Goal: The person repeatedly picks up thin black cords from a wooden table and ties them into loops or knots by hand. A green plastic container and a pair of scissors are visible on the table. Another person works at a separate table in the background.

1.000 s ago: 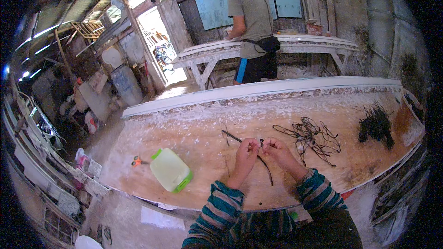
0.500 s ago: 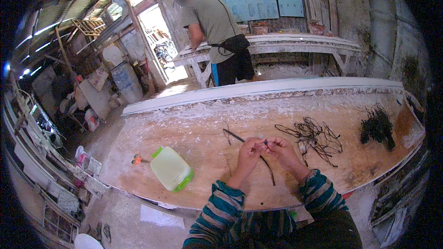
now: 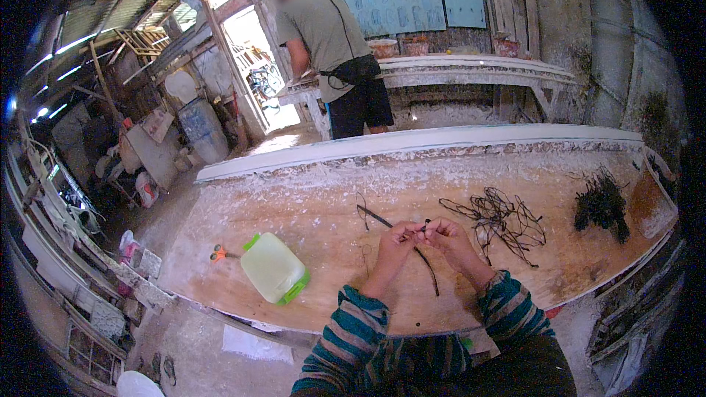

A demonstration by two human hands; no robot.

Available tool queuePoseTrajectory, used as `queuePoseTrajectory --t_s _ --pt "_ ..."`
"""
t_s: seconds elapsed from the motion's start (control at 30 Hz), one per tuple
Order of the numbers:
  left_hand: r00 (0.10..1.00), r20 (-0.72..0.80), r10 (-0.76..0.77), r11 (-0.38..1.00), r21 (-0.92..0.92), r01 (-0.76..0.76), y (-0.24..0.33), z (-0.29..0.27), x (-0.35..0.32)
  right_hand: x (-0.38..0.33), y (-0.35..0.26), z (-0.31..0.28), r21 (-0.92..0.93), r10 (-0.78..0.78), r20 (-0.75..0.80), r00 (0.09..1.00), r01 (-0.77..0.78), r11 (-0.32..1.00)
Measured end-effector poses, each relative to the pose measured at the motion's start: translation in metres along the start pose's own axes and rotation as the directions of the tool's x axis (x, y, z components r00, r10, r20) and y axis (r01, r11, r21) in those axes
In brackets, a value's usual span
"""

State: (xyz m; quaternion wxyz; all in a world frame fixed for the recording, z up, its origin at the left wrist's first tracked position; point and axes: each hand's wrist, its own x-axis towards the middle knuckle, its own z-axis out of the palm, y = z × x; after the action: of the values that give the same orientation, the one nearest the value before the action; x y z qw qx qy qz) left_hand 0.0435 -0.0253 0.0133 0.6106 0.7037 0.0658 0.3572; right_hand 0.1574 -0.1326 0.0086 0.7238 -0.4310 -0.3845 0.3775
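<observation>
Plainly, the biggest thing before us is the wooden table [image 3: 331,283], dusted white toward its far side. Along that far edge runs a long white rail [image 3: 419,143]. Beyond it we see blue panels [image 3: 390,4] on the wall and, below them, a whitened bench [image 3: 478,73]. A co-worker [image 3: 327,40] in a grey shirt, dark shorts and a black waist bag leans over the bench's left end. A blue barrel [image 3: 200,131] stands off to the left, near the bright doorway.

Coming down in size, we have a loose tangle [image 3: 507,222] of thin black cord just right of the hands, a pale box [image 3: 271,268] with green ends to their left, and a dense black bundle [image 3: 601,204] near the table's right end.

Our left hand [image 3: 397,247] and right hand [image 3: 454,244], in striped sleeves, meet over the table, fingers drawn in narrow and fingertips together. A dark strip [image 3: 429,273] slants across the wood, passing behind the left fingers, its upper end beside a thin loop. Orange-handled scissors [image 3: 218,254] lie left of the box. Smallest is a dark bit [image 3: 426,225] pinched between both hands' fingertips; it is too small for us to tell whether it joins the strip.
</observation>
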Motion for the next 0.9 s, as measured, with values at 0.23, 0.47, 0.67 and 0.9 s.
queuePoseTrajectory --t_s 0.23,0.47,0.67,0.9 --pt "0.976 0.067 -0.208 0.938 -0.269 0.218 -0.002 -0.004 0.0 -0.002 -0.016 0.017 -0.028 -0.029 0.014 0.999 0.029 0.999" --pt "0.969 -0.001 -0.249 0.961 -0.128 0.247 0.008 -0.006 -0.002 0.0 -0.014 0.009 -0.191 -0.1 0.078 0.992 0.113 0.975" --pt "0.976 -0.021 -0.217 0.965 -0.153 0.212 0.007 -0.003 -0.002 0.002 -0.011 0.007 -0.238 -0.103 0.053 0.993 0.112 0.965" --pt "0.976 -0.029 -0.217 0.96 -0.189 0.207 0.003 -0.002 -0.002 0.001 -0.014 0.005 -0.21 -0.043 0.05 0.998 0.053 0.976"
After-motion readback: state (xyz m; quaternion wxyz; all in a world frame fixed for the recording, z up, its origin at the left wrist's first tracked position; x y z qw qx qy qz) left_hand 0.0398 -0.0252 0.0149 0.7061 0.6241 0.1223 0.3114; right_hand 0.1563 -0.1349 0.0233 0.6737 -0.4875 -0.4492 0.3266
